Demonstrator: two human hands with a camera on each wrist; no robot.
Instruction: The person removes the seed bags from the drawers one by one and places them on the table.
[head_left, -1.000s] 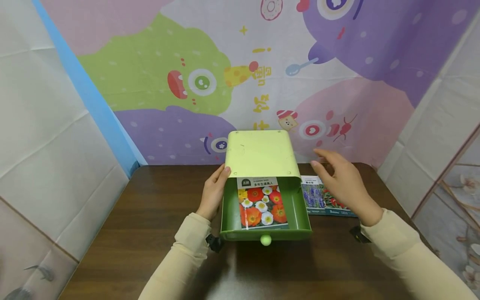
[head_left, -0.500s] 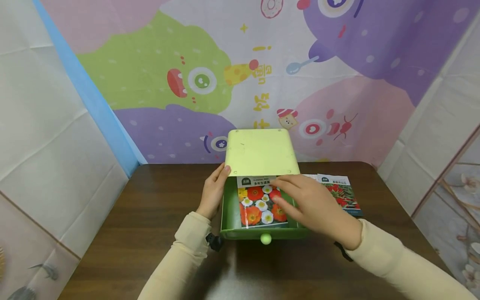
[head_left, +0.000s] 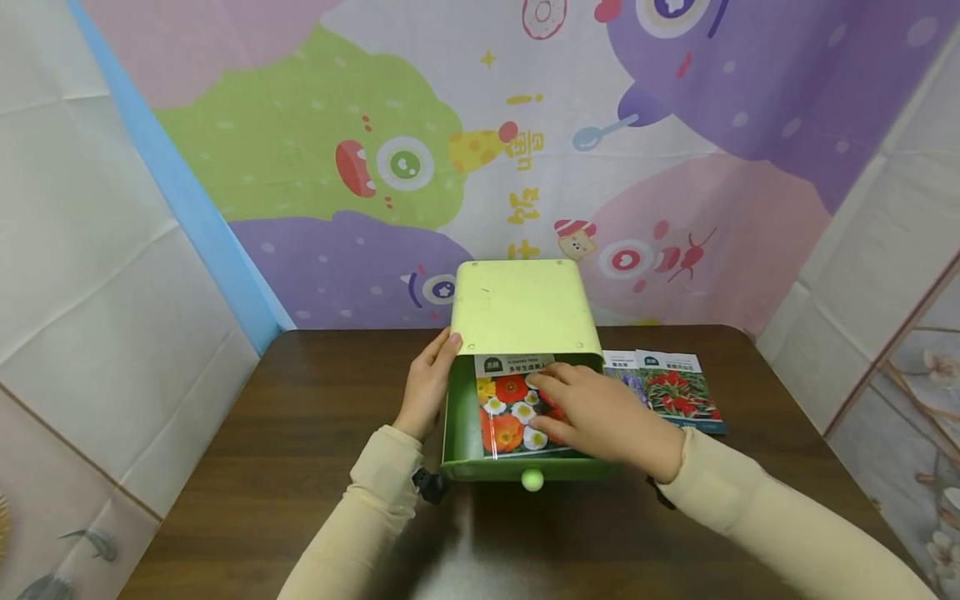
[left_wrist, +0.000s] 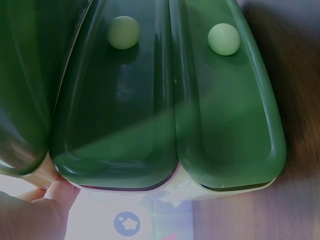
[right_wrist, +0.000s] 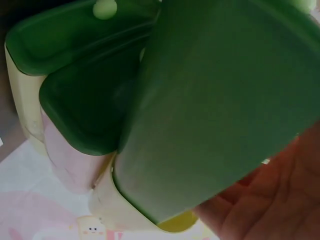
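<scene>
A small drawer unit [head_left: 525, 308] with a pale yellow top stands at the back of the table. Its green top drawer [head_left: 462, 421] is pulled out. Inside the drawer lies a flower seed packet [head_left: 504, 429] with red, orange and white blooms. My left hand [head_left: 427, 387] rests against the unit's left side, its thumb near the front edge. Over the drawer's right part is my right hand [head_left: 603, 417], fingertips on the packet and thumb apart from them; it hides the packet's right side. In the left wrist view, two lower drawers [left_wrist: 120, 110] with round knobs are closed.
On the table right of the unit lie two more seed packets, one with red flowers [head_left: 678, 396] and one with purple flowers [head_left: 630, 379], partly hidden by my right hand. A cartoon-printed cloth [head_left: 300, 167] hangs behind the table [head_left: 300, 467].
My right hand has moved left from above the packets on the table into the open drawer, onto the seed packet. The left hand stays at the unit's side.
</scene>
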